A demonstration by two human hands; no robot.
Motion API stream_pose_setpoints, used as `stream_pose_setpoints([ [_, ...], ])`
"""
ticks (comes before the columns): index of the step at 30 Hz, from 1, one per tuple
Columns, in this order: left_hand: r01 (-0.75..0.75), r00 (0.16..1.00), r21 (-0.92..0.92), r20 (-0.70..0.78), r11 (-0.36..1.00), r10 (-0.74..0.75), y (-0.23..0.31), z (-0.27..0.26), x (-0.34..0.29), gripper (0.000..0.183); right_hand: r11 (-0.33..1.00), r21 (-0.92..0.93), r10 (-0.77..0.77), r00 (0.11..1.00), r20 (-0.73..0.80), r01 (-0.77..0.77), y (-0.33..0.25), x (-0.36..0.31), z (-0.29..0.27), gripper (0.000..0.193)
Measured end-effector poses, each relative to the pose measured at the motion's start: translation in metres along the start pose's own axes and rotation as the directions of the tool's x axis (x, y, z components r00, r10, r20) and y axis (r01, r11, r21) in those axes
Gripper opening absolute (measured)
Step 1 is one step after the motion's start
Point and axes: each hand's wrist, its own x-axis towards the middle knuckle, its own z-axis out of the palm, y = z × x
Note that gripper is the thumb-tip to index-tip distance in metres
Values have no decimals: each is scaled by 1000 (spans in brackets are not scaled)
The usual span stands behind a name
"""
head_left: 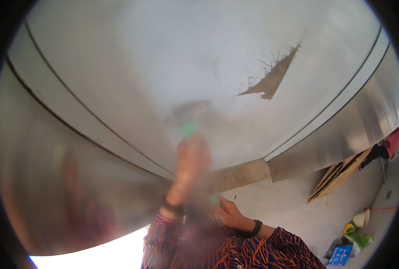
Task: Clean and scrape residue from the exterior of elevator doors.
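Note:
My left hand [193, 157] is raised against a white panel surface [172, 58], closed around a green handle. Beyond its fingers is a wide grey blade [188, 111], smeared by motion; together they look like a putty knife. Lower and to the right, my right hand [230, 214] is held near my body, its fingers curled. Something green [214, 199] shows at its fingertips, too blurred to name. Up and right of the blade, a jagged brown patch [273, 80] with ragged edges shows in the white surface.
Shiny metal panels flank the white surface at left [74, 179] and right [342, 130]. Flat cardboard sheets [338, 175] lean at the right, near a person in red [392, 142]. On the floor at lower right are a pale bucket [361, 219], a green bag [357, 237] and a blue package [340, 254].

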Motion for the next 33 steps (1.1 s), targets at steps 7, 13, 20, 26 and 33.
stream_pose_setpoints([
  [7, 69, 986, -20, 155, 997, -65, -22, 17, 19, 26, 999, 10, -43, 992, -119, 44, -1, -9, -6, 15],
  [13, 97, 977, 12, 190, 995, -98, -33, 36, 23, 28, 986, -125, -131, 973, -190, 109, 11, -15, -14, 19],
  [20, 86, 983, 48, 161, 995, -93, -33, 54, 23, 30, 951, -259, -243, 929, -279, 171, 15, -13, -21, 14],
  [26, 61, 981, 36, 184, 998, -66, -38, 54, 29, 31, 989, 132, -29, 954, -299, 72, -1, -14, -24, 17],
  [33, 121, 978, 19, 171, 992, -123, -41, 56, 36, 31, 988, 147, -10, 956, -292, 55, 2, -9, -30, 18],
])
